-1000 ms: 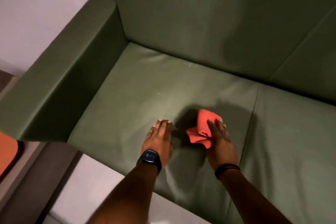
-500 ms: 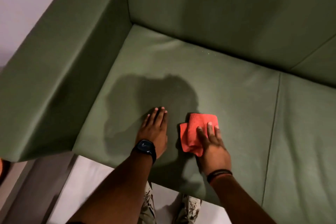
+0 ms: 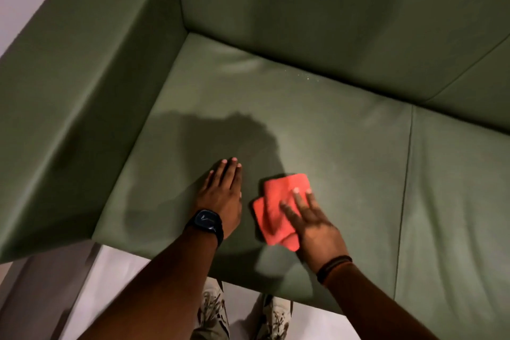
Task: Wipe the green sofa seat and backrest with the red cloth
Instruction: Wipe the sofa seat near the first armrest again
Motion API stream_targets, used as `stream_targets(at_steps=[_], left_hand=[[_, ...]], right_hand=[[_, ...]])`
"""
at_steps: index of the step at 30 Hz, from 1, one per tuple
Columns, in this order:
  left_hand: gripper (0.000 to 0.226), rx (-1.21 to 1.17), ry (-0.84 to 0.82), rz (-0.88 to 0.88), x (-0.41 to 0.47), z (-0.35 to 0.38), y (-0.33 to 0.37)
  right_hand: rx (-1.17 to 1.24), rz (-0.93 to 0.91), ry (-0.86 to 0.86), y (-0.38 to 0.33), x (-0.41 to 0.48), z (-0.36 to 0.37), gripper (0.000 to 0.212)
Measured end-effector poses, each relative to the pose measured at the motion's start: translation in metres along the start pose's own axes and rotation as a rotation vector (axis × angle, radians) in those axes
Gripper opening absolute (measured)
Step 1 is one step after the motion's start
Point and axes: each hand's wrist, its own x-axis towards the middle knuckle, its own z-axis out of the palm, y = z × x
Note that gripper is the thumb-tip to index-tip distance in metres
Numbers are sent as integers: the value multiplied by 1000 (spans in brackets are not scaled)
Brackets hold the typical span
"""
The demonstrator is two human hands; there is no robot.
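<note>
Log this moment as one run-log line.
right hand: flat on cloth | left hand: flat on seat | backrest: untouched
</note>
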Motion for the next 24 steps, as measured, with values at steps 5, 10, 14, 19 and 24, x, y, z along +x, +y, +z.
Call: stream_targets(at_steps=[5,10,14,19,24], left_hand=[[62,-7,-8,0,3,0,3],[61,10,-27,-4,12,-5,6],[63,-29,-8,-25,16,-13,14],[61,-32,-8,-19,26,-16,16],[59,-70,44,78,51,-19,16]], right_hand=[[-36,-6,13,40,15,-14,73],[129,359,141,45,47,-13,62],[31,6,30,49,51,-15,66],[254,278,208,57,83,-34,59],[358,522,436,67,171,-66,65]])
